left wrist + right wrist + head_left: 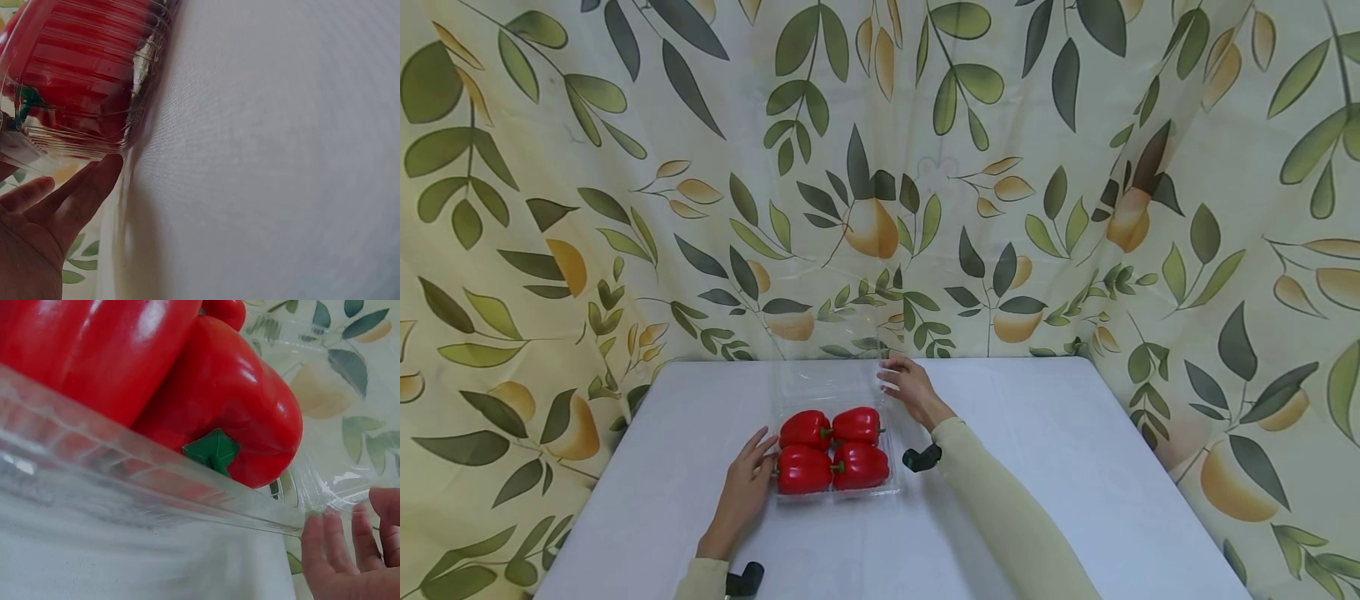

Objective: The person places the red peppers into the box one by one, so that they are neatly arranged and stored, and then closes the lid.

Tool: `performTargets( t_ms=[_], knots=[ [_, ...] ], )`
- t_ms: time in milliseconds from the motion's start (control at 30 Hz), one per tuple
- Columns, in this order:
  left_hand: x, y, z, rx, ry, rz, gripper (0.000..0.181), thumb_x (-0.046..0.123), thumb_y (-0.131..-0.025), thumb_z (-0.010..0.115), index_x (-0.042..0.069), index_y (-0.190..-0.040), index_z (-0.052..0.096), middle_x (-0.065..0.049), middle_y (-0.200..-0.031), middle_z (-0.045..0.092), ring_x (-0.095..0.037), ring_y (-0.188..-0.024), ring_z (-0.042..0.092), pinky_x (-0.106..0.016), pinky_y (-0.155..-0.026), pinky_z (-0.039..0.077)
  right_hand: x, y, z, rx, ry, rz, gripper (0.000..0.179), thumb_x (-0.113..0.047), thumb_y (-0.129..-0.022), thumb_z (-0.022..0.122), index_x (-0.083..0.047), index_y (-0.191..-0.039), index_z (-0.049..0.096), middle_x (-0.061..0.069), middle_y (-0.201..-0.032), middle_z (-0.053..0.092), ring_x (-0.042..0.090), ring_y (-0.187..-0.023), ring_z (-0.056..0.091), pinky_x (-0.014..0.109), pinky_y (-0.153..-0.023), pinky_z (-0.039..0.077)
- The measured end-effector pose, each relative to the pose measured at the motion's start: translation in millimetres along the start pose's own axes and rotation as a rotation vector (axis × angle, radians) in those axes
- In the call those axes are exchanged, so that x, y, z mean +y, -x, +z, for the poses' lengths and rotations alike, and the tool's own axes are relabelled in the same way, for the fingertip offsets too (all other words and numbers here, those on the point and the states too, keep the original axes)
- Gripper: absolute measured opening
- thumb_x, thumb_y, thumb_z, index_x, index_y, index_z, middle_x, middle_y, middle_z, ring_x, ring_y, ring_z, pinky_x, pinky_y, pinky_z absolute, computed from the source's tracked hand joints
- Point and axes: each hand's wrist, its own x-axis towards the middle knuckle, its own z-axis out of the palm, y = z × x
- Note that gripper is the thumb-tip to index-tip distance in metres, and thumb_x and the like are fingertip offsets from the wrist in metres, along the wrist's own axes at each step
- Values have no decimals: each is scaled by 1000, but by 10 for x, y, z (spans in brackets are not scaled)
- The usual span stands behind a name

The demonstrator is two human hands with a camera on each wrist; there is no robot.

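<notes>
Several glossy red bell peppers (805,471) with green stems sit in a clear plastic clamshell box (872,492). Its transparent lid (820,379) is raised at the far side. At the box's left wall, my left hand (745,483) touches the plastic with extended fingertips, seen close in the left wrist view. My right hand (913,392) is by the far right corner, near the hinge and the lid's edge. In the right wrist view its fingers (337,550) reach up against the clear plastic, the thumb apart from them. A pepper stem (215,450) faces that camera.
The box rests on a table with a white cover (1022,433). A curtain (970,192) printed with leaves and fruit hangs behind the table and along both sides. Black straps with cameras are on both wrists.
</notes>
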Motion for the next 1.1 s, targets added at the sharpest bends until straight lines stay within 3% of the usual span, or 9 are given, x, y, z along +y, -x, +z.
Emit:
performTargets(
  t_ms=[367,667,1100],
  knots=[
    [16,14,0,3,2,-14,41,15,-99,53,9,-140,54,-8,-158,36,-33,-125,60,-40,-95,55,9,-3,7,-13,32,-32,26,-4,-96,56,-6,-122,50,16,-141,56,30,-130,56,42,-106,49],
    [8,10,-2,5,-8,-4,41,14,-100,52,7,-140,54,-9,-158,37,-33,-124,61,-39,-94,56,-37,36,-20,-61,94,-45,55,-1,-96,54,-11,-148,41,20,-141,53,36,-130,54,43,-104,51],
    [24,10,53,6,18,-7,40,14,-100,51,9,-140,55,-8,-158,37,-31,-123,62,-38,-93,56,-87,35,-88,-64,83,-46,53,2,-94,54,-10,-145,45,19,-140,54,40,-132,51,35,-98,56]
  ],
)
